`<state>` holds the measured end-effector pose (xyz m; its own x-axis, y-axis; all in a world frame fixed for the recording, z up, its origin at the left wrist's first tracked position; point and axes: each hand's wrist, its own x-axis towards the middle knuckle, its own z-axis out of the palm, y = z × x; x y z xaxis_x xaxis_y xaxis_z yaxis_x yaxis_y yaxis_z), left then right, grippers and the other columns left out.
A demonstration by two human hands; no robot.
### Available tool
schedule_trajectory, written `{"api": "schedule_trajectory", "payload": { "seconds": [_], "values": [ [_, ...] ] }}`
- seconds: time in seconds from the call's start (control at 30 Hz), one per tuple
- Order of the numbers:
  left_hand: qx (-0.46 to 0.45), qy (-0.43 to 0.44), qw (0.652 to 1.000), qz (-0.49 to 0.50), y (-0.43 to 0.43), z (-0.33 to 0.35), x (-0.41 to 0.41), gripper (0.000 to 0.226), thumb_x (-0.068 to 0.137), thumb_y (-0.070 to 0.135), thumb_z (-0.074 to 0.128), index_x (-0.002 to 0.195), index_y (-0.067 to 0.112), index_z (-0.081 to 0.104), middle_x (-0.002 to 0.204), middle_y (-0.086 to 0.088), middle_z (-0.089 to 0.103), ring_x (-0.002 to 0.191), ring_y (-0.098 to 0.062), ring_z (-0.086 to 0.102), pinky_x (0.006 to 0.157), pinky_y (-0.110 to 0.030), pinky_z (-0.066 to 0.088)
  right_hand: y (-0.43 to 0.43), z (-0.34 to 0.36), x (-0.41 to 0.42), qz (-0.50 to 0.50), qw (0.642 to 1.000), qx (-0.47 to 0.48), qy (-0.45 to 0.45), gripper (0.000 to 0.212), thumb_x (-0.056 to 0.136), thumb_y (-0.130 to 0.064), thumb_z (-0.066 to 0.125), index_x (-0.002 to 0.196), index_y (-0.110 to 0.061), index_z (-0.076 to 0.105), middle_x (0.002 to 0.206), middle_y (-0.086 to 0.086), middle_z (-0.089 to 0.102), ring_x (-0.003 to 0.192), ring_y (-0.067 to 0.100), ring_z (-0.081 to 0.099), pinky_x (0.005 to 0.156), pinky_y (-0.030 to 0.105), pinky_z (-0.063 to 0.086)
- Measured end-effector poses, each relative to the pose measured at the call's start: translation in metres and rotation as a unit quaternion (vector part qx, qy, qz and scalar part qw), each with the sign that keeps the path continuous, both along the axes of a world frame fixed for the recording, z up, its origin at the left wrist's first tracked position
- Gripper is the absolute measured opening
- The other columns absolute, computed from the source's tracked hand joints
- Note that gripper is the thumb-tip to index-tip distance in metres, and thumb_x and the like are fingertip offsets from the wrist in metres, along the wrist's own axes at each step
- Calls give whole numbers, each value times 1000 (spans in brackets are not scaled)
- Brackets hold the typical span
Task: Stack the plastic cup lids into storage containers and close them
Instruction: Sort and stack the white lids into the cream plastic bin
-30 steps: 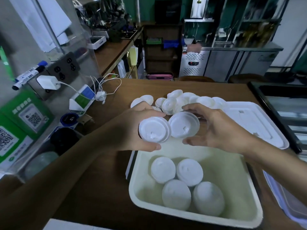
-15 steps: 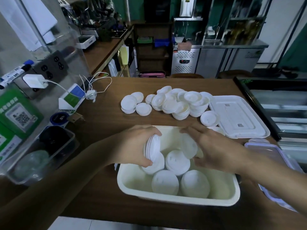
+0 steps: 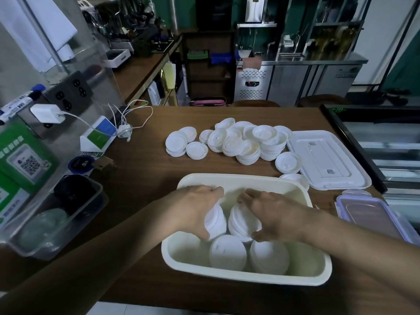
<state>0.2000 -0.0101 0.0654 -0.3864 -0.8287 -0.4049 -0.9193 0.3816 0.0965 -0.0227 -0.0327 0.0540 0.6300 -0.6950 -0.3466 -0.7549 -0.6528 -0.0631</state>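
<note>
Packing is under way in the head view: we reach into the tub (image 3: 250, 279) with both hands. Our left hand (image 3: 195, 210) curls round a stack (image 3: 216, 225) of cup lids, thumb beneath and fingers over the top, holding it tilted at the tub's left side. Our right hand (image 3: 276, 214) grips a second stack (image 3: 243, 227) just beside it, the two touching. Two front stacks (image 3: 227, 253) already lie nearer us in the tub. Loose lids (image 3: 245, 142) sit heaped on the table (image 3: 141, 185) behind, the cover (image 3: 325, 160) flat to their right.

Risk, as we judge it: the tilted stacks may fan apart or slide once we let go, since only our fingers squeeze them together, and a slumped stack could stand proud of the rim and stop the cover from shutting. Against half a second ago, both hands sit deeper in the tub and the stacks press closer together; a second ago we held them well above the rim.
</note>
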Motion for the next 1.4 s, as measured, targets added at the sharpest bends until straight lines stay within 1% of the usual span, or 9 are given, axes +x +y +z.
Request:
{"api": "schedule_trajectory", "payload": {
  "seconds": [0.1, 0.2, 0.43, 0.57, 0.77, 0.93, 1.13, 1.3, 1.4],
  "values": [
    [-9, -7, 1000, 1, -2, 0, -1, 67, 75, 41, 85, 123, 21, 42, 97, 7, 50, 94, -19, 55, 68, -36, 46, -2, -5, -3, -13, 1000, 11, -22, 72, 82, -42, 80, 140, -20, 43, 142, -3, 43, 111, 24, 60, 86, 30, 47],
    [-34, -23, 999, -10, -3, -2, -3, 60, 75, 47, 83, 112, 22, 43, 93, 7, 51, 90, -21, 54, 61, -35, 35, -4, -12, -4, -18, 999, 14, -25, 70, 82, -47, 78, 138, -20, 46, 140, -5, 42, 113, 23, 58, 84, 28, 41],
    [10, -20, 1000, -19, -9, -9, 0, 71, 72, 64, 85, 124, 28, 52, 115, 7, 53, 110, -19, 53, 85, -40, 51, -8, -20, -6, -23, 996, 37, -78, 80, 80, -62, 76, 144, -24, 47, 148, -12, 37, 128, 17, 51, 101, 30, 44],
    [6, -10, 1000, -1, -10, -5, 4, 66, 83, 48, 83, 137, 27, 52, 126, 5, 56, 121, -20, 54, 94, -41, 52, -9, -19, -8, -31, 996, 22, -78, 81, 79, -64, 74, 146, -30, 44, 150, -13, 39, 131, 19, 52, 101, 37, 49],
    [15, -32, 999, -5, -11, -10, 3, 48, 88, 42, 79, 131, 29, 61, 112, 8, 49, 117, -22, 58, 75, -33, 46, -9, -17, -1, -29, 999, 7, -27, 70, 78, -65, 75, 136, -36, 50, 145, -18, 40, 126, 19, 54, 87, 34, 45],
    [5, -32, 999, -1, -11, -18, 0, 61, 88, 49, 79, 143, 36, 57, 115, 8, 49, 121, -24, 56, 73, -32, 41, -5, -20, 8, -12, 1000, -14, 24, 71, 81, -60, 75, 137, -29, 44, 143, -13, 37, 124, 21, 55, 76, 33, 41],
    [-25, -45, 998, -24, -6, -17, 2, 44, 89, 50, 77, 122, 25, 64, 96, 6, 41, 106, -26, 60, 68, -34, 44, -3, -13, 6, -13, 1000, -17, 13, 71, 79, -64, 74, 135, -32, 45, 143, -16, 38, 122, 20, 56, 76, 32, 41],
    [-49, 28, 998, -35, -7, -8, 17, 48, 89, 51, 76, 130, 30, 63, 112, 8, 54, 117, -16, 56, 89, -36, 51, -2, 9, 0, -22, 998, -26, -62, 69, 83, -65, 72, 141, -39, 45, 142, -22, 44, 124, 13, 54, 90, 32, 46],
    [-42, 169, 985, -6, -16, 14, 29, 51, 85, 52, 81, 133, 40, 67, 117, 19, 62, 111, 3, 58, 95, -28, 51, -9, 27, -1, -26, 986, -27, -165, 58, 81, -58, 79, 131, -38, 56, 115, -25, 56, 106, 5, 61, 87, 27, 50]
  ]
}}
